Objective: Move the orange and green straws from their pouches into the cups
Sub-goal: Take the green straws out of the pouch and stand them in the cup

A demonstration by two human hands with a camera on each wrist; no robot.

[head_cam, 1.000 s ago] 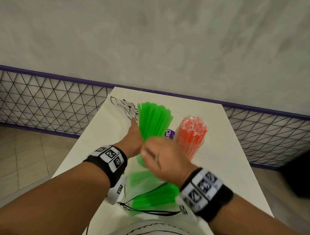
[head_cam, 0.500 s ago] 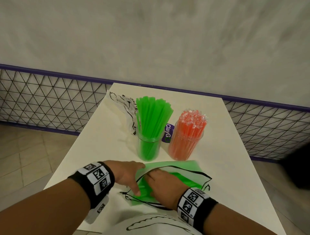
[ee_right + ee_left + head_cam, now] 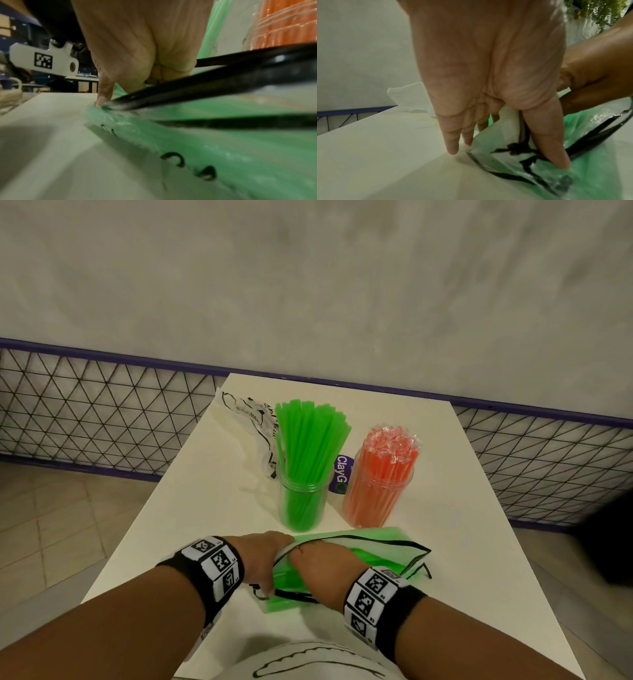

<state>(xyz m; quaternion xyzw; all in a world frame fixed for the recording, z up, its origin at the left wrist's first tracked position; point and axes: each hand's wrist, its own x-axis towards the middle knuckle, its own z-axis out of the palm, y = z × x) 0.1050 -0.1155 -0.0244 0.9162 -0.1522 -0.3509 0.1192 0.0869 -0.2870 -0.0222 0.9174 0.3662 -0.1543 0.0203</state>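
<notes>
Fingers (image 3: 546, 142) pinching pouch (image 3: 383, 546) rim, right hand (image 3: 322, 570) inside

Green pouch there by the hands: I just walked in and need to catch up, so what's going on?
A person is emptying straws into cups. The left hand holds the mouth of the green pouch open on the white table, while the right hand reaches inside it. Behind, one clear cup holds green straws, another holds orange straws. An empty pouch lies crumpled at the back.
</notes>
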